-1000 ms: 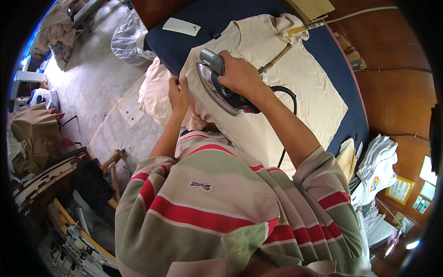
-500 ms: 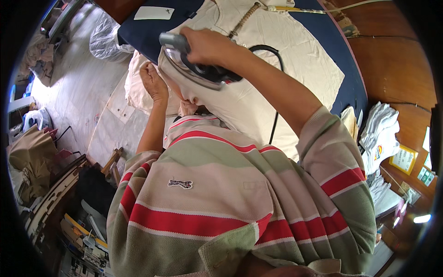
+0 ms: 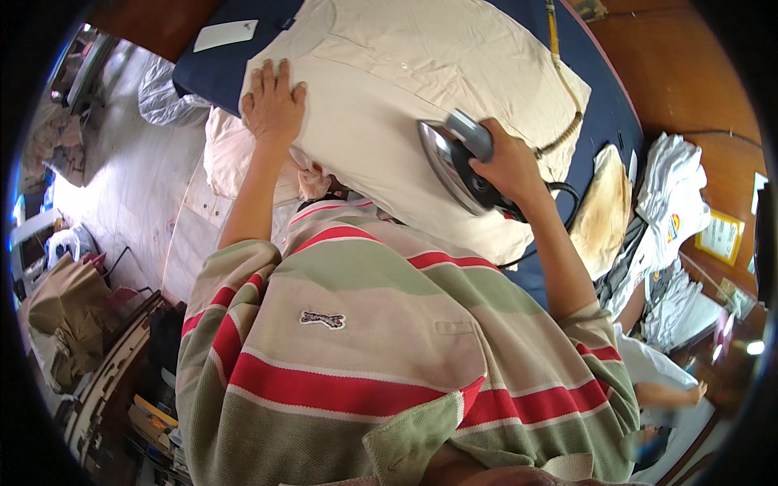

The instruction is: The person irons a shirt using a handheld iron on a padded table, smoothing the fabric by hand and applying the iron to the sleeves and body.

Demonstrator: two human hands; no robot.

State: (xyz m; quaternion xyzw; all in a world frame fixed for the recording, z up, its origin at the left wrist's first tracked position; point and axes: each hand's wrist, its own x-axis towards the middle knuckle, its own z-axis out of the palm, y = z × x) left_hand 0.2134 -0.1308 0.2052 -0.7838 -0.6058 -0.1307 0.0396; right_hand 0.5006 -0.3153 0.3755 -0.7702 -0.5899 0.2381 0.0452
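A cream garment (image 3: pixel 365 97) is spread over the navy padded ironing board (image 3: pixel 212 69). My left hand (image 3: pixel 274 104) lies flat on its left part, fingers spread. Closed round the handle of an iron (image 3: pixel 454 162), my right hand (image 3: pixel 510 162) holds it over the garment's right part, towards me. The soleplate looks to be on or just above the cloth; I cannot tell which. A brown-wrapped cable (image 3: pixel 565 134) and a dark cord run off behind my right hand. Below the board's left edge hangs more cream cloth (image 3: pixel 227 154).
A white card (image 3: pixel 225 34) lies on the board's far left. Right of the board are a scorched yellowish cloth (image 3: pixel 604 215) and white garments (image 3: pixel 666 190). A clear plastic bag (image 3: pixel 162 91) rests on the left floor. Another person's arm (image 3: pixel 668 394) shows at lower right.
The iron has moved right and towards me from the garment's left end. My left hand has risen from beside the board's edge to lie flat on the cloth. The view has shifted a little.
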